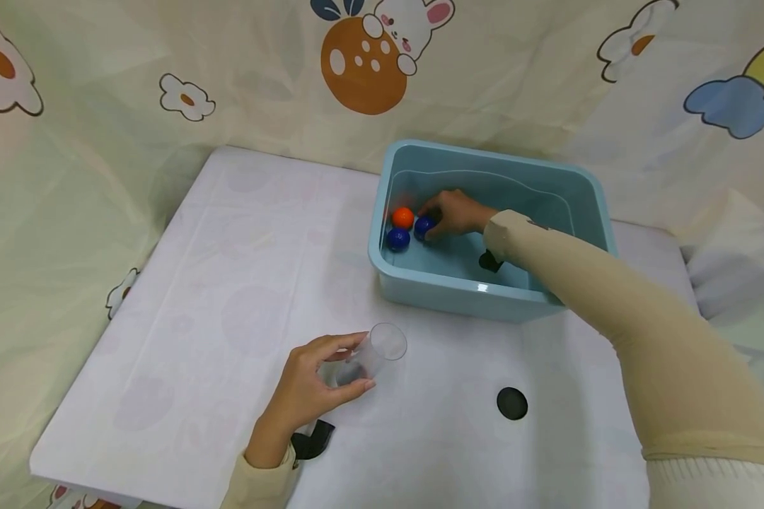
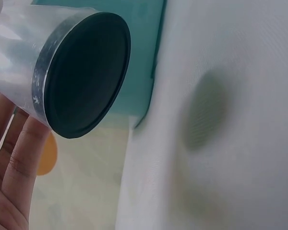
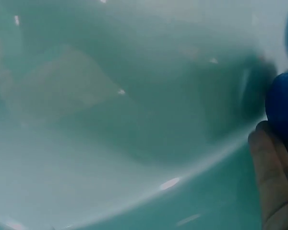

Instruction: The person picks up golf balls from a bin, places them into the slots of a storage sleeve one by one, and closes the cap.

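Note:
My left hand (image 1: 304,378) grips a clear cylindrical container (image 1: 377,350) above the table, tilted with its round rim to the upper right. In the left wrist view its end is a dark round base (image 2: 89,76), and fingers (image 2: 26,163) lie along its side. Inside a light blue bin (image 1: 446,288), my right hand (image 1: 460,213) pinches a blue ball (image 1: 424,227) between thumb and fingers. Beside it are an orange ball (image 1: 402,218) and a second blue ball (image 1: 397,239). In the right wrist view, fingertips touch the held blue ball (image 3: 283,105) at the right edge.
A black disc (image 1: 512,404) lies flat on the white-covered table (image 1: 229,283), in front of the bin. Patterned cloth (image 1: 261,92) hangs behind the table and along its left side. The bin's raised walls surround the right hand.

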{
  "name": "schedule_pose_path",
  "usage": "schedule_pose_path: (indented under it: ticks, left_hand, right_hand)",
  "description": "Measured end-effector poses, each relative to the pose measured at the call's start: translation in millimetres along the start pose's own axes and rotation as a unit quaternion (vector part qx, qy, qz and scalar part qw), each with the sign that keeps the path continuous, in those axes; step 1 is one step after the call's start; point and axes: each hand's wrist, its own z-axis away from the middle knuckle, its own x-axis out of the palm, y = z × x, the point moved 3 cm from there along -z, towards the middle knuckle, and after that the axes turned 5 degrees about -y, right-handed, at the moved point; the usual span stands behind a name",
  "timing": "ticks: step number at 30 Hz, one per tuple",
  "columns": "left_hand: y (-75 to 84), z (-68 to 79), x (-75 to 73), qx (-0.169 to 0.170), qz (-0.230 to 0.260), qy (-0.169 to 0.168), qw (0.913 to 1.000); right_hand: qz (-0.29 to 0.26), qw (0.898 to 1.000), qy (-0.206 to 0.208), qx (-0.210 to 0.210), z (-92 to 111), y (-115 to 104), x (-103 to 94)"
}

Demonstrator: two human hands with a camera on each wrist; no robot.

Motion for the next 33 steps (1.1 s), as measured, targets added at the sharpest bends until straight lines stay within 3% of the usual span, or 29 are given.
schedule_pose_path:
  ticks: [11,22,33]
  left_hand:
    - [4.8,-0.5,-4.6,0.005,-0.008,0.0,1.0]
    - [8.3,0.1,-7.2,0.0,-0.013,0.005,0.9999]
    - [16.3,-4.7,-8.9,0.01,-0.015,0.014,0.9997]
  right_hand:
    - [-0.039,0.999,0.002,-0.018,25,-18,-10.5]
    - [-0.114,0.993,0.018,-0.018,57,-36,-27.9]
    - [-0.111,0.991,0.065,-0.021,100,-54,-49.8]
